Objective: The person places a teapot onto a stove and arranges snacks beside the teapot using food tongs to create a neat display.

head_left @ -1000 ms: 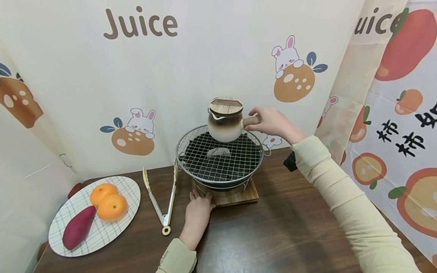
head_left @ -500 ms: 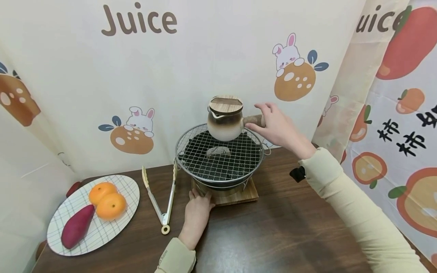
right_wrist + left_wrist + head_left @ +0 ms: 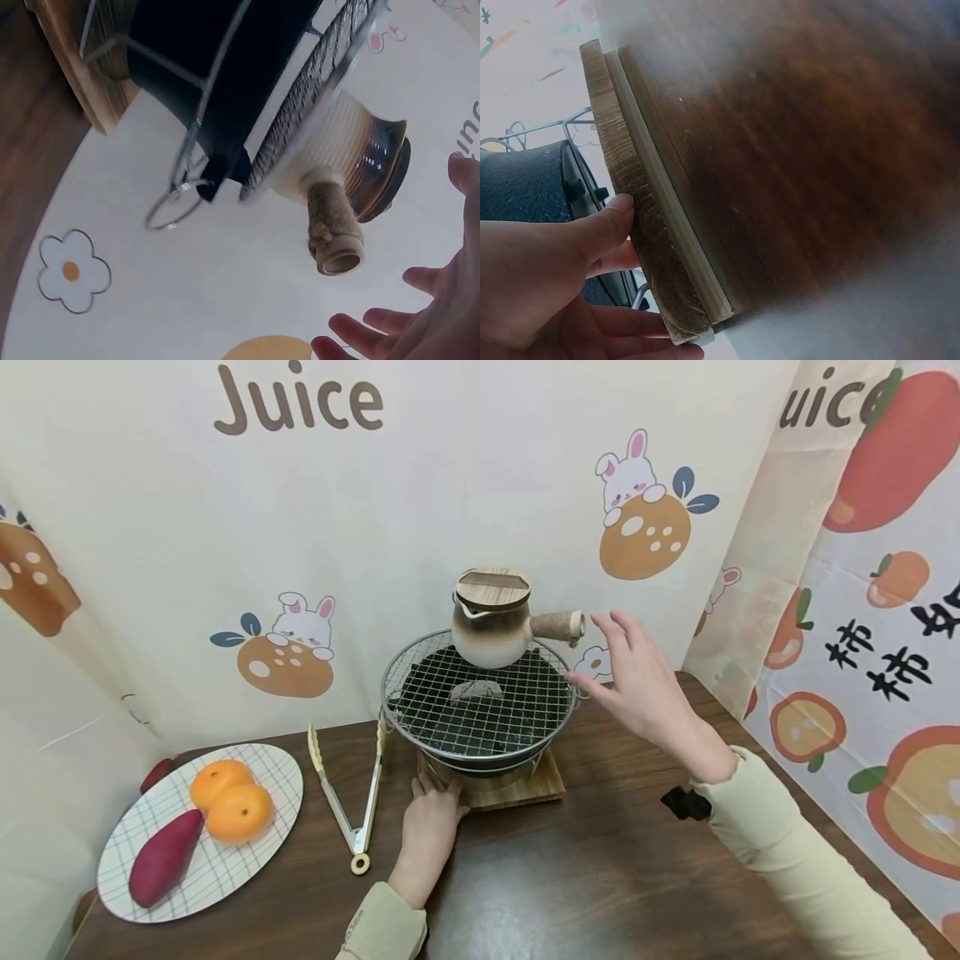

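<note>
A lidded teapot (image 3: 491,622) stands on the round wire grill grate (image 3: 480,718), its cord-wrapped side handle (image 3: 557,626) pointing right. My right hand (image 3: 645,681) is just right of the handle, apart from it, with fingers spread and nothing held. In the right wrist view the handle (image 3: 334,225) is free of the fingers. The charcoal stove (image 3: 525,184) under the grate sits on a square wooden board (image 3: 517,792). My left hand (image 3: 430,822) rests at that board's front left corner; the thumb (image 3: 615,214) touches its edge, with the other fingers extended near the corner.
Tongs (image 3: 358,827) lie spread on the brown table (image 3: 570,893), left of the stove. Further left is an oval checked plate (image 3: 217,893) with two oranges (image 3: 238,814) and a purple sweet potato (image 3: 165,858). A printed cloth backdrop (image 3: 420,493) rises closely behind the stove.
My right hand has let go of the teapot's handle and drawn back to the right and down, its fingers spreading. The teapot stays on the grate, and my left hand keeps its place.
</note>
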`<state>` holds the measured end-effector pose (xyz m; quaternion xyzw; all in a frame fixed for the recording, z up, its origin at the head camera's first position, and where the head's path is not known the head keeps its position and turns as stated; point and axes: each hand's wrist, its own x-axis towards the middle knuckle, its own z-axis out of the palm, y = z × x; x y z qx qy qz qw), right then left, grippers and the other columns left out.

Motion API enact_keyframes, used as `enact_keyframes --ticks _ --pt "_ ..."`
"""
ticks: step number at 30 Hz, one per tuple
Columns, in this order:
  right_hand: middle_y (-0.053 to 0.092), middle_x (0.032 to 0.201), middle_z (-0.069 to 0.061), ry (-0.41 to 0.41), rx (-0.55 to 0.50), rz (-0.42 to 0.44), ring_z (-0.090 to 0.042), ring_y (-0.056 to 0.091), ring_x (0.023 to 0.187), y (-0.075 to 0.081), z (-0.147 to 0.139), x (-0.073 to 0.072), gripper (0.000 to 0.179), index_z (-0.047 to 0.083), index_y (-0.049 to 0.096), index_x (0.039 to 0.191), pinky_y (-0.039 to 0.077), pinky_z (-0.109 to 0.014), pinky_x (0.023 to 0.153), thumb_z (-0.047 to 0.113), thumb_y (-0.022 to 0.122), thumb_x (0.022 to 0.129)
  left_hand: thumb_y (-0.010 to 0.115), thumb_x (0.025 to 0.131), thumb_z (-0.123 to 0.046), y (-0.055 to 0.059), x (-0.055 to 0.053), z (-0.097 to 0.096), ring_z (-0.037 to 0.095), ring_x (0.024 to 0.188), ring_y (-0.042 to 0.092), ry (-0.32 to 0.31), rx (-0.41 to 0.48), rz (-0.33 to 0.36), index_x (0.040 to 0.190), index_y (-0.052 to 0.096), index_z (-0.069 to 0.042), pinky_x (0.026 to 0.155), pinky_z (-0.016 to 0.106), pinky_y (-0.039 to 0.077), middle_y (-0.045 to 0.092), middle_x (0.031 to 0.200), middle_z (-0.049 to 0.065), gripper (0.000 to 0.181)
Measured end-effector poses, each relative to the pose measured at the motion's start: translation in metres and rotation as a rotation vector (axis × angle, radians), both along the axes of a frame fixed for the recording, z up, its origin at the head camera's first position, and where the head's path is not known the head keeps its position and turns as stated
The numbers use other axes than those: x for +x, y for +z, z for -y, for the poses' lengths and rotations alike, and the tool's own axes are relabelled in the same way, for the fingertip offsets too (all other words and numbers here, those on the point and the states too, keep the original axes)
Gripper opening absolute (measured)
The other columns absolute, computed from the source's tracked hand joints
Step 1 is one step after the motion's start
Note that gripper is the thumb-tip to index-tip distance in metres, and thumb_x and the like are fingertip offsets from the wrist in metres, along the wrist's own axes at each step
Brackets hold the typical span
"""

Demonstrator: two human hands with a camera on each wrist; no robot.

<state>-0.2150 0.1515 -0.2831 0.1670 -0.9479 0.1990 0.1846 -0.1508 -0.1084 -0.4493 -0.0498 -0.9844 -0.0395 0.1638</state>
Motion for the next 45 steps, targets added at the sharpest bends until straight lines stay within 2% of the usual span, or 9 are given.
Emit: enact_keyframes --ticks 6,12,16,20,26,33,39,45 --pt "0.028 0.156 -0.024 -0.018 -0.028 0.014 -0.046 0.037 0.138 -0.020 -0.004 0.021 0.079 0.007 0.026 0.153 0.039 -0.067 0.100 0.043 0.063 0.093 0.079 0.074 -0.035 0.000 0.000 0.000 0.046 0.102 0.069 0.007 0.004 0.003 0.106 0.073 -0.013 0.063 0.044 0.060 0.067 0.111 0.036 0.040" --pt "0.030 0.155 -0.022 -0.038 -0.077 0.001 -0.046 0.038 0.137 -0.037 -0.006 0.034 0.081 0.008 0.026 0.154 0.038 -0.067 0.101 0.041 0.065 0.092 0.078 0.075 -0.035 0.001 0.000 0.000 0.047 0.103 0.068 0.006 0.013 0.021 0.108 0.072 -0.013 0.064 0.045 0.060 0.066 0.113 0.037 0.040" --pt "0.029 0.156 -0.021 -0.053 -0.110 0.038 -0.045 0.036 0.140 -0.047 -0.008 0.041 0.083 0.008 0.022 0.155 0.038 -0.067 0.103 0.042 0.065 0.093 0.077 0.076 -0.036 0.002 0.000 0.000 0.046 0.105 0.068 0.009 0.003 0.041 0.110 0.072 -0.013 0.064 0.044 0.060 0.066 0.115 0.036 0.041" --pt "0.030 0.156 -0.021 -0.073 -0.163 0.064 -0.042 0.037 0.140 -0.060 -0.009 0.046 0.083 0.009 0.020 0.156 0.041 -0.068 0.099 0.041 0.063 0.094 0.077 0.076 -0.036 0.002 0.000 0.001 0.045 0.105 0.068 0.010 -0.006 0.040 0.111 0.072 -0.013 0.063 0.043 0.060 0.066 0.115 0.035 0.042" --pt "0.030 0.157 -0.021 -0.081 -0.212 0.093 -0.042 0.038 0.140 -0.083 -0.006 0.048 0.082 0.009 0.019 0.156 0.042 -0.067 0.098 0.042 0.063 0.094 0.079 0.075 -0.034 0.000 0.000 0.000 0.046 0.102 0.069 0.004 -0.002 0.006 0.108 0.072 -0.012 0.063 0.043 0.060 0.067 0.113 0.036 0.041" --pt "0.034 0.155 -0.022 -0.086 -0.225 0.091 -0.041 0.038 0.140 -0.106 -0.001 0.047 0.082 0.004 0.025 0.153 0.040 -0.064 0.103 0.039 0.067 0.092 0.079 0.076 -0.034 -0.001 0.000 -0.001 0.046 0.103 0.068 -0.002 0.007 0.017 0.108 0.072 -0.012 0.063 0.044 0.060 0.066 0.113 0.036 0.040" --pt "0.035 0.153 -0.022 -0.091 -0.215 0.092 -0.041 0.039 0.140 -0.120 0.004 0.046 0.084 0.004 0.025 0.153 0.041 -0.063 0.104 0.039 0.069 0.090 0.079 0.074 -0.034 -0.001 0.000 -0.001 0.047 0.102 0.068 -0.001 0.009 -0.011 0.106 0.072 -0.012 0.062 0.044 0.060 0.066 0.112 0.037 0.040" --pt "0.033 0.155 -0.022 -0.124 -0.187 0.156 -0.044 0.040 0.137 -0.131 0.009 0.043 0.090 0.006 0.020 0.155 0.042 -0.065 0.101 0.043 0.069 0.089 0.079 0.074 -0.034 -0.001 -0.001 -0.001 0.047 0.102 0.068 -0.003 0.008 -0.008 0.106 0.072 -0.012 0.062 0.045 0.059 0.066 0.112 0.037 0.040"
